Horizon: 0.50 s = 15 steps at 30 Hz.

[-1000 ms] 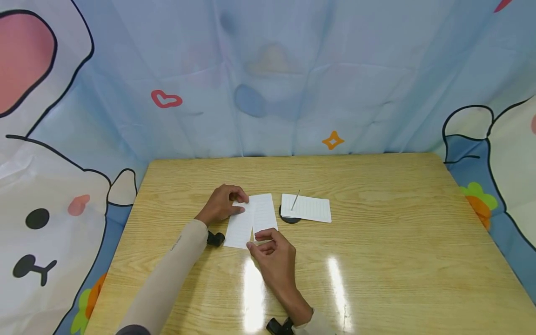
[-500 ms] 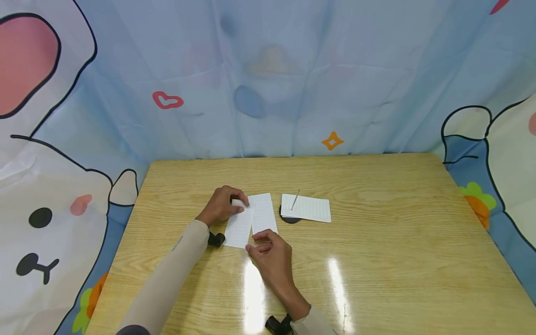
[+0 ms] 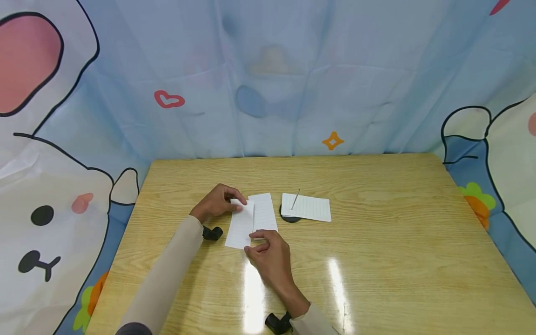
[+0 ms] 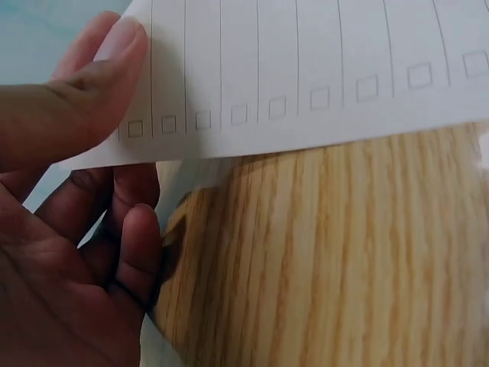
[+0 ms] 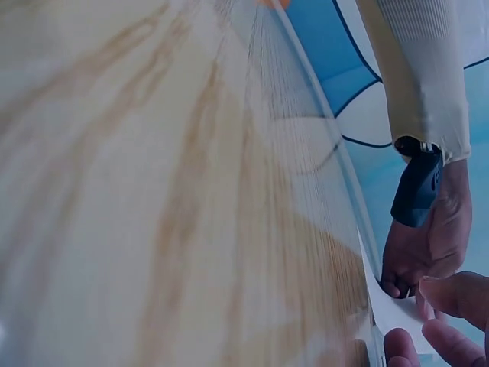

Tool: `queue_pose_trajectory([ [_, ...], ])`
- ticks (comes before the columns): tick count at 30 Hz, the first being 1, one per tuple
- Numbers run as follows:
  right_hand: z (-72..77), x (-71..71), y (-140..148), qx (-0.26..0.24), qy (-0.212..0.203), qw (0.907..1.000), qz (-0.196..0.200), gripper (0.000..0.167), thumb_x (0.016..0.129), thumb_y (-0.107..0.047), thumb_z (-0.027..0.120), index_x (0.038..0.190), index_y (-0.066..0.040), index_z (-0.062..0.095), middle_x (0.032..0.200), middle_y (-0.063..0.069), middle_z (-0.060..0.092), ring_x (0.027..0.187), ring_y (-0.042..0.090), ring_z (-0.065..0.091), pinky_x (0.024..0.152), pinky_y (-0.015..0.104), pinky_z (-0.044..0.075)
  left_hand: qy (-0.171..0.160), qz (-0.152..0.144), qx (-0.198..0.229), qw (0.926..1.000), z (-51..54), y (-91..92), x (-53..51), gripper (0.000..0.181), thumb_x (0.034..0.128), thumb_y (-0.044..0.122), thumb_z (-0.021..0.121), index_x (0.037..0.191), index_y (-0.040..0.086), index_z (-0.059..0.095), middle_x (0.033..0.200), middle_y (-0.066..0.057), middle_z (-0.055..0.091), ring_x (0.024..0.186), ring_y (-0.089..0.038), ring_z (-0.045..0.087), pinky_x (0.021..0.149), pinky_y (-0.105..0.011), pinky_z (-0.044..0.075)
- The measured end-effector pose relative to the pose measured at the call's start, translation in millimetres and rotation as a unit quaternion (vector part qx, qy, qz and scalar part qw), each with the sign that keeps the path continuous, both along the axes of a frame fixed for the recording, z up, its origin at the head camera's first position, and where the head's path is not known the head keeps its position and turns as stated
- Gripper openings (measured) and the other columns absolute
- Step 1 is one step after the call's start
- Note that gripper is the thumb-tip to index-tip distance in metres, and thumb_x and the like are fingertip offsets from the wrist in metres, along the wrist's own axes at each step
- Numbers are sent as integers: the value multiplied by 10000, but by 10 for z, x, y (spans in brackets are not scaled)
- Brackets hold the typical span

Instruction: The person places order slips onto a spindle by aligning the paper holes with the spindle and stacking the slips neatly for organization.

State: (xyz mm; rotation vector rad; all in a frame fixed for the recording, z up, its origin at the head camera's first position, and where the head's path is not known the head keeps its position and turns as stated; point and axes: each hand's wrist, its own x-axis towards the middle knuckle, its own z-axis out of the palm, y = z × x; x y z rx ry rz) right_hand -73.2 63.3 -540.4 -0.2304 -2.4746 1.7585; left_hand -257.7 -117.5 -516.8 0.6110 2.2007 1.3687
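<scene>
My left hand [image 3: 217, 202] pinches the far edge of a white lined card [image 3: 240, 224]; in the left wrist view its thumb [image 4: 114, 92] lies over the card's printed face [image 4: 260, 69], fingers beneath. That card overlaps a second lined card [image 3: 264, 213] on its right. My right hand [image 3: 273, 260] is at the near right corner of the first card, thumb and index tips apart and touching or almost touching it. In the right wrist view, its fingers [image 5: 451, 344] show beside the paper [image 5: 397, 312].
Right of the two cards, a lined white stack [image 3: 311, 209] lies over a black round base [image 3: 291, 219], with a thin upright pin [image 3: 295, 199] at its left. All stand on a wooden table [image 3: 377, 232] with a patterned curtain [image 3: 360, 93] behind.
My left hand has drawn slightly left, and the card's far end has shifted and tilted with it. My right hand has slid slightly left. The stack has not moved.
</scene>
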Motion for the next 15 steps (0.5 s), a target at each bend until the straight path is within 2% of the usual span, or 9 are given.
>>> queue_pose_trajectory([
  [4,9,-9,-6,50,-83,9999,105,266,840,-115,887,1087,-163,799,1081,16,740,768,89,748,629,237,590,-243,108,202,9994,-22,-23,-24,122,939,63,811,1060,48,815,1172,-91,766,971,-183,670,823,-290,530],
  [7,13,-20,-8,190,-126,9995,214,225,854,-136,875,1066,-172,807,912,-14,764,695,74,713,602,244,563,-383,230,356,9984,-37,-32,-38,127,936,76,819,1062,61,813,1129,-37,779,965,-165,664,826,-285,517],
  [10,11,-28,-9,320,-192,9987,348,181,876,-153,859,1049,-183,813,699,-32,721,606,67,665,561,252,519,-502,329,488,9970,-43,-34,-37,131,931,84,824,1060,67,811,1070,-2,789,953,-153,669,837,-281,509],
  [15,11,-25,-14,372,-228,9979,472,147,897,-148,844,1035,-195,826,607,-44,651,541,72,603,511,251,472,-651,462,611,9949,-36,-35,-4,126,934,82,819,1059,66,807,1044,3,784,960,-163,673,851,-296,518],
])
